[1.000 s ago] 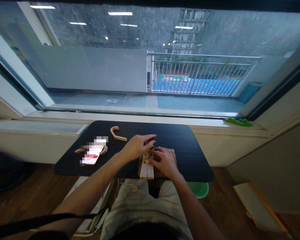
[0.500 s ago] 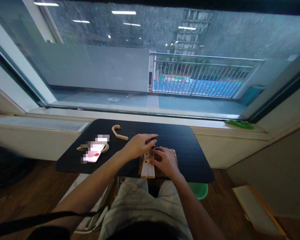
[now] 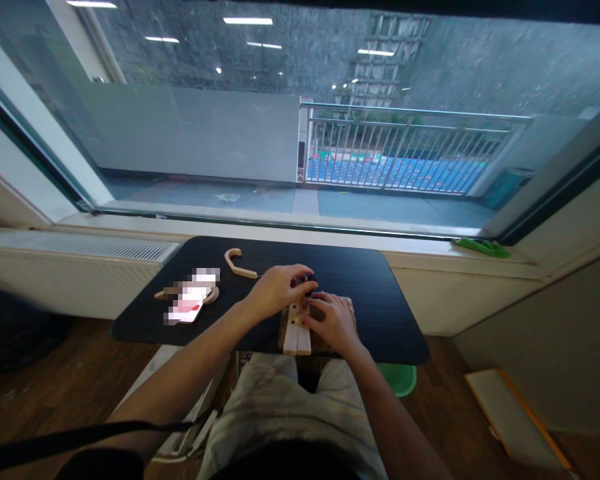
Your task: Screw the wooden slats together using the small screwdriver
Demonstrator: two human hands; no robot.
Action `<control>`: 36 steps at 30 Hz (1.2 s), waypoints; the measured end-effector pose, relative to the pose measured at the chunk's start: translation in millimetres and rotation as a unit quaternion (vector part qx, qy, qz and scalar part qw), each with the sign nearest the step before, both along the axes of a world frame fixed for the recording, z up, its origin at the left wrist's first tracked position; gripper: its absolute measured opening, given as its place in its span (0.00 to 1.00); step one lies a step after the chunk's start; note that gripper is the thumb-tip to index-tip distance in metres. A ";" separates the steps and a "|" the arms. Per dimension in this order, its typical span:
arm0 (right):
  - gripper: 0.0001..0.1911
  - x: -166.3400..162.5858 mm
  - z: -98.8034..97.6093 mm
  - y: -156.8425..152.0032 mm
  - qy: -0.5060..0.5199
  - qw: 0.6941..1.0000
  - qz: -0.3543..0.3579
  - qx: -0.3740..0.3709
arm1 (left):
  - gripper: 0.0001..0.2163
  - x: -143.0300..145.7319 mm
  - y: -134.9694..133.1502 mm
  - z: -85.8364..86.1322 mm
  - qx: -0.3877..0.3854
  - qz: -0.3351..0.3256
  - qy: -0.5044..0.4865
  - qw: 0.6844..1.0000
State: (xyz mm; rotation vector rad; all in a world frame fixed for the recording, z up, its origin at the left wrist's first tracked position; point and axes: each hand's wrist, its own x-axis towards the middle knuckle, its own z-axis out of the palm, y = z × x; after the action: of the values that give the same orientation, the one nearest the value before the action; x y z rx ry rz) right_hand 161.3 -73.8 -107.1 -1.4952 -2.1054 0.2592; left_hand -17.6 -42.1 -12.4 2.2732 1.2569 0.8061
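A small wooden assembly (image 3: 296,337) of pale slats lies at the near edge of the black table (image 3: 375,293). My right hand (image 3: 333,321) rests on top of it, fingers curled and pressing it down. My left hand (image 3: 279,291) is closed in a pinch on a small dark object (image 3: 311,279) just above the wood, too small to name. A curved wooden piece (image 3: 236,263) lies to the left, farther back on the table.
A blurred-out phone (image 3: 189,304) lies at the table's left over another curved wooden piece (image 3: 210,297). A big window and sill run behind the table, with a green object (image 3: 480,247) on the sill. A green stool (image 3: 399,377) stands under the table.
Both hands stay at the wooden assembly. The left fingers shifted slightly around the small dark object; the camera tilted a little.
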 end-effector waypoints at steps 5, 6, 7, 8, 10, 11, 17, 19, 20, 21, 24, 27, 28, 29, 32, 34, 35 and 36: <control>0.17 -1.4 -1.2 1.0 0.006 1.000 -0.001 -0.005 | 0.12 -1.8 -0.1 -0.1 0.009 0.012 0.004 1.000; 0.16 -1.9 -1.4 1.3 0.007 1.000 0.000 -0.006 | 0.11 -2.4 -0.3 0.0 0.011 0.013 0.003 1.000; 0.16 -2.3 -1.5 1.5 0.009 1.000 0.000 -0.006 | 0.11 -2.9 -0.4 0.1 0.013 0.014 0.001 1.000; 0.16 -2.7 -1.6 1.7 0.010 1.000 0.001 -0.007 | 0.11 -3.5 -0.6 0.1 0.014 0.015 0.000 1.000; 0.16 -3.4 -1.4 2.0 0.013 1.000 0.004 -0.010 | 0.10 -4.5 -0.7 -0.1 0.017 0.016 -0.002 1.000; 0.16 -3.6 -1.3 2.0 0.013 1.000 0.005 -0.010 | 0.10 -4.9 -0.6 -0.5 0.018 0.016 -0.002 1.000; 0.18 -4.0 -1.1 2.0 0.002 1.000 0.000 -0.008 | 0.11 -6.2 1.4 -4.8 0.031 0.016 -0.010 0.999; 0.18 -3.8 -1.9 2.2 0.002 1.000 0.000 -0.008 | 0.11 -6.3 1.9 -5.8 0.028 0.016 -0.015 0.999; 0.17 -3.7 -2.4 2.4 0.002 1.000 0.000 -0.007 | 0.11 -6.2 2.0 -6.1 0.027 0.015 -0.018 0.999; 0.17 -3.5 -2.8 2.5 0.003 1.000 0.000 -0.006 | 0.11 -6.0 2.1 -6.3 0.025 0.015 -0.023 0.999; 0.18 -3.2 -3.5 2.6 0.005 1.000 -0.001 -0.006 | 0.11 -5.2 2.7 -7.0 0.020 0.011 -0.042 0.999; 0.17 -2.9 -2.8 2.0 0.005 1.000 -0.001 -0.008 | 0.11 -4.7 3.9 -8.9 0.008 0.012 -0.061 0.998; 0.17 -2.8 -2.4 1.7 0.005 1.000 -0.001 -0.009 | 0.11 -4.7 4.4 -9.8 0.004 0.014 -0.066 0.998; 0.17 -2.6 -2.0 1.5 0.006 1.000 -0.001 -0.009 | 0.12 -4.8 4.8 -10.8 0.001 0.015 -0.071 0.997; 0.17 -2.1 -1.4 1.2 0.009 1.000 -0.001 -0.010 | 0.13 -5.3 5.5 -13.5 -0.009 0.014 -0.081 0.997; 0.18 -1.6 -1.5 1.4 0.008 1.000 0.001 -0.011 | 0.14 -5.5 5.7 -14.4 -0.014 0.011 -0.088 0.996; 0.18 -1.5 -1.6 1.5 0.008 1.000 0.002 -0.011 | 0.14 -5.5 5.7 -14.6 -0.016 0.010 -0.092 0.996; 0.18 -1.4 -1.8 1.6 0.009 1.000 0.002 -0.011 | 0.14 -5.5 5.7 -14.5 -0.018 0.009 -0.094 0.995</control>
State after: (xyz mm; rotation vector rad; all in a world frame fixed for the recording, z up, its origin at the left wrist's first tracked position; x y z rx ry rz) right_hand 159.9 -72.2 -108.9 -1.4957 -2.0981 0.2959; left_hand -23.0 -36.4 -26.9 2.1058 1.1971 0.9714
